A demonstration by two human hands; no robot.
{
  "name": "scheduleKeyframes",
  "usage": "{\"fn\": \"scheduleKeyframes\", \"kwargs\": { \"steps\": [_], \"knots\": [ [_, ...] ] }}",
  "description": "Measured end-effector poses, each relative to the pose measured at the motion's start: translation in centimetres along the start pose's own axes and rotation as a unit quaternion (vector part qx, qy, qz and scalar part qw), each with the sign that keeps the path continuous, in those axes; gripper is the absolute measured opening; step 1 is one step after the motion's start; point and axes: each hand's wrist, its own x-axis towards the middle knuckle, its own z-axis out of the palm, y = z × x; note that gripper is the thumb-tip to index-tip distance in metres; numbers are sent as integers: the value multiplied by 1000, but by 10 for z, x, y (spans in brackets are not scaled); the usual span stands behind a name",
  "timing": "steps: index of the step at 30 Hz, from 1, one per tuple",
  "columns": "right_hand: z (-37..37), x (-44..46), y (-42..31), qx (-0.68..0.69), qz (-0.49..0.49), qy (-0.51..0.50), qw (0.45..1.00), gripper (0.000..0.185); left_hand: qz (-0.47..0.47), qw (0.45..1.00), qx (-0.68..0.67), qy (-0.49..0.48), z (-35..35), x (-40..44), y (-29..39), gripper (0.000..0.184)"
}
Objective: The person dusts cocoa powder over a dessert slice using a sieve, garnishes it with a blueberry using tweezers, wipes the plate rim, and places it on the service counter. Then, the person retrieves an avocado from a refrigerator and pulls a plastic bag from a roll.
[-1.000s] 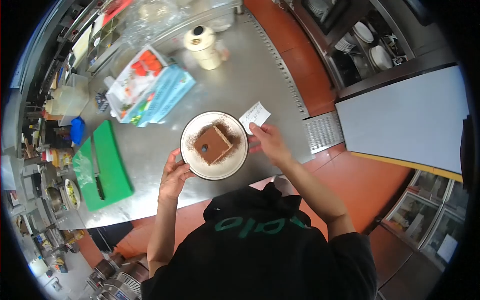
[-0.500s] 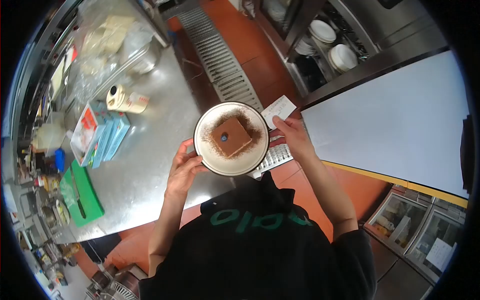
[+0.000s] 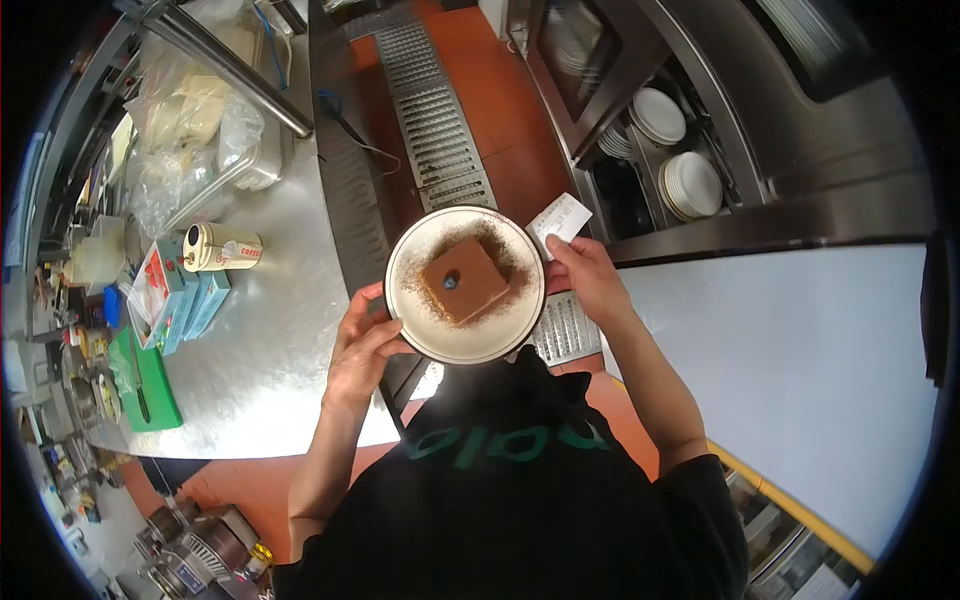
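We have the plate point(image 3: 425, 325) up in both hands, over the gap between the tabletop point(image 3: 270, 370) and the white panel point(image 3: 790, 370). In this view its left rim sits just past the tabletop's right edge; the panel's near corner is right of the plate, behind our right forearm. The aisle of orange floor point(image 3: 500, 110) runs up beyond the plate, with metal grating point(image 3: 425, 110) along it.

Left hand point(image 3: 358, 345): gripping the left rim, thumb on top, fingers under. Right hand point(image 3: 588, 280): thumb pinching the paper slip point(image 3: 563, 217), fingers at the right rim, partly hidden, so we can't tell how firmly they bear on it.

Counts: one plate, one square of cake point(image 3: 478, 290), one berry point(image 3: 451, 279), one slip. On the tabletop: one bottle point(image 3: 235, 248), one green board point(image 3: 160, 400) with one knife point(image 3: 143, 400) on it. At least two plate stacks point(image 3: 692, 185) in the cabinet.

Cake: flat brown top, paler cut side, off-square to us near the plate's middle. Berry is dark blue, left of the cake's centre. Brown powder rings the cake on the off-white, dark-rimmed plate, which looks about level.
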Motion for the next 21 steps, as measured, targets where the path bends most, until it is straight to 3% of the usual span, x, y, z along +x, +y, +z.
{"fn": "scheduleKeyframes", "kwargs": {
  "steps": [2, 4, 8, 11, 13, 17, 21],
  "knots": [
    [-12, 22, -10, 1, 13, -6, 1000, 30, 4, 1000, -15, 14, 7, 13, -2, 43],
    [-18, 48, -22, -55, -105, 56, 991, 23, 13, 999, -30, 25, 13, 31, 0, 42],
    [-44, 114, -54, -142, -174, 88, 971, 15, 28, 997, -51, 50, 21, 76, 15, 41],
    [-41, 161, -94, -144, -188, 86, 968, 30, 34, 996, -60, 52, 22, 122, 39, 41],
    [-42, 203, -112, -97, -191, 83, 973, 57, 36, 997, -44, 43, 16, 159, 59, 41],
    [-33, 263, -165, -158, -233, 80, 956, 68, 51, 997, -52, 26, 7, 237, 105, 42],
    [-38, 327, -208, -160, -221, 105, 956, 68, 44, 998, -50, 15, 4, 318, 157, 43]
  ]
}}
